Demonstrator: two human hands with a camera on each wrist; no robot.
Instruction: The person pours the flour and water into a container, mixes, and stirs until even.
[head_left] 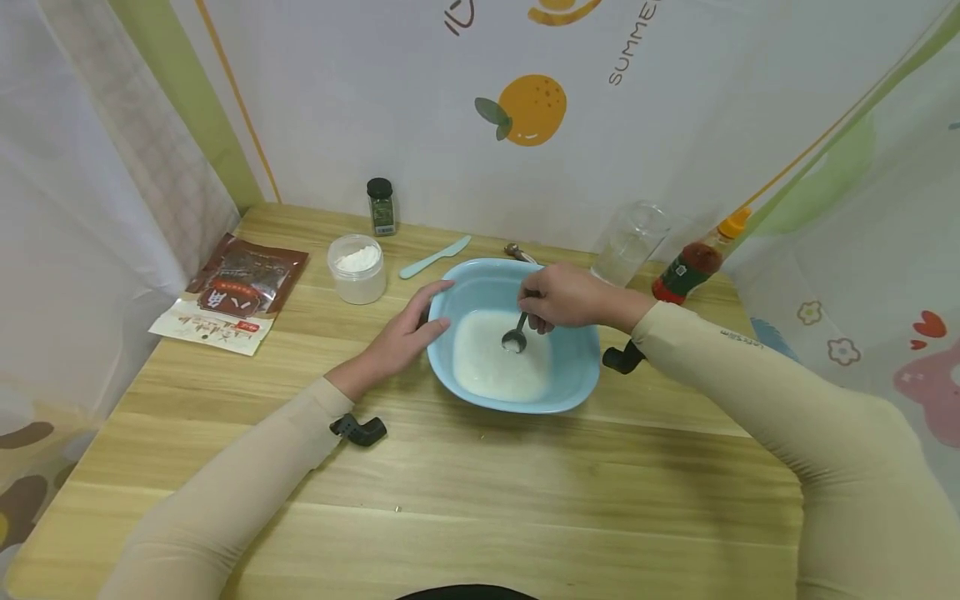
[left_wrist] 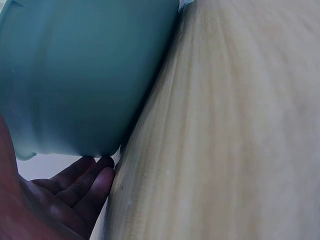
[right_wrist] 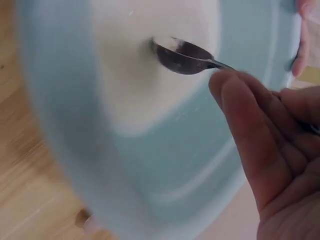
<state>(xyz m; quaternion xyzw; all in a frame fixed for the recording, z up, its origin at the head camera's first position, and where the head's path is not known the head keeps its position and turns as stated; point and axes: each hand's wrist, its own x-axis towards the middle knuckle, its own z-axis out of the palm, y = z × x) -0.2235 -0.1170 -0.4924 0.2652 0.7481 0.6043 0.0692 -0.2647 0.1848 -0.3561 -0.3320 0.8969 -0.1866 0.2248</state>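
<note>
A light blue bowl [head_left: 465,392] holding white liquid [head_left: 487,367] sits on the table. My left hand [head_left: 405,333] grips its left side, thumb and index finger at the rim; in the left wrist view, other fingers of that hand [left_wrist: 65,200] touch the outer wall of the bowl [left_wrist: 85,75]. With its fingers pinching the handle, my right hand [head_left: 562,297] holds a dark metal spoon [head_left: 514,340] over the liquid. The right wrist view shows some white matter in the spoon [right_wrist: 182,62], held by the right hand [right_wrist: 270,145] above the bowl [right_wrist: 200,160].
Left of the bowl lie a brown packet [head_left: 243,287], a jar of white powder [head_left: 358,279] and a pale blue knife [head_left: 435,257]. Behind stands a black-lidded spice jar [head_left: 382,208]. At right are a clear glass [head_left: 626,250] and a red sauce bottle [head_left: 690,267]. Measuring spoons [head_left: 517,252] lie behind the bowl.
</note>
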